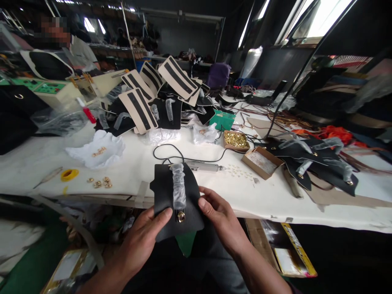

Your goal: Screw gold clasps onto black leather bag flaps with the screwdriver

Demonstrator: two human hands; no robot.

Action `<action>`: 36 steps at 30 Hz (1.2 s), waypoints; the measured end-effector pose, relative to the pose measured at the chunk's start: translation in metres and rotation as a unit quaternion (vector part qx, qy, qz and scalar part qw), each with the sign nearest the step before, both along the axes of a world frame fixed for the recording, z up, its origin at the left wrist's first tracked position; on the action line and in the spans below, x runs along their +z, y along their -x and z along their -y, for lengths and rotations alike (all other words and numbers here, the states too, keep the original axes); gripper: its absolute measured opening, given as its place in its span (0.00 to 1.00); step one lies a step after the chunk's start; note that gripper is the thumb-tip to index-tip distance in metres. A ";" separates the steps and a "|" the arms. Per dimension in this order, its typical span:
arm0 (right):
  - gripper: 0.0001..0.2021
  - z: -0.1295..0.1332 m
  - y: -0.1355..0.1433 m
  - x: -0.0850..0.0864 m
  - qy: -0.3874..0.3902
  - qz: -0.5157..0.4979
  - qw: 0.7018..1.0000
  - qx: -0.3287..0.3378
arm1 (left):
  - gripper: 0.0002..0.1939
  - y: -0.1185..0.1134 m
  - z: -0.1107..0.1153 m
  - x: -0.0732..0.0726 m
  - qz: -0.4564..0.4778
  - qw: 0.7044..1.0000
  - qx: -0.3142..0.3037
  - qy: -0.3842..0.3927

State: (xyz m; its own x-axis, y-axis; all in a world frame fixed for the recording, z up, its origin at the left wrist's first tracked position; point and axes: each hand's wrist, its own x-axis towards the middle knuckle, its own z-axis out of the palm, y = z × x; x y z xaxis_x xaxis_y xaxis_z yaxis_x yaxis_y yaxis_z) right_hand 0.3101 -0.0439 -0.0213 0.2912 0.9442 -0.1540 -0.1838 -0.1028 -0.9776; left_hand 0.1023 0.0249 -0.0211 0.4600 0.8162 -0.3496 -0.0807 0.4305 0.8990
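Note:
Between my two hands is a black leather panel (163,192), tilted up at the table's front edge. Along its middle runs a strap wrapped in clear plastic (179,185), with a gold metal fitting (180,216) at its lower end. My left hand (147,228) grips the panel's lower left side, thumb on top. My right hand (219,214) pinches the right edge, thumb over the front. A pointed green piece (186,243) shows beneath the panel. Just behind it lies a grey electric screwdriver (203,166) with a black cord.
Small screws (240,172) lie scattered beside a cardboard box (263,162) and a box of gold parts (235,140). Gold fittings (104,182) and a yellow tape roll (70,175) lie at left. Panels (139,110) are piled behind; more black pieces (324,163) lie right. A person (78,51) is at back left.

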 end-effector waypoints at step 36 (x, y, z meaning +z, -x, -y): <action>0.01 -0.045 0.006 0.045 -0.251 0.429 0.864 0.074 | 0.23 -0.001 -0.019 0.008 -0.088 0.979 -0.046 -0.176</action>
State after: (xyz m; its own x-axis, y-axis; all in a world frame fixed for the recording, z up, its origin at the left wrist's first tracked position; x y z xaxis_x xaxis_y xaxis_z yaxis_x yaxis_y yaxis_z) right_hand 0.3041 0.0009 0.0239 -0.0359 0.8659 0.4989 0.6106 0.4142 -0.6750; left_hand 0.1032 0.0441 -0.0131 0.4947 0.8586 -0.1343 0.1130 0.0897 0.9895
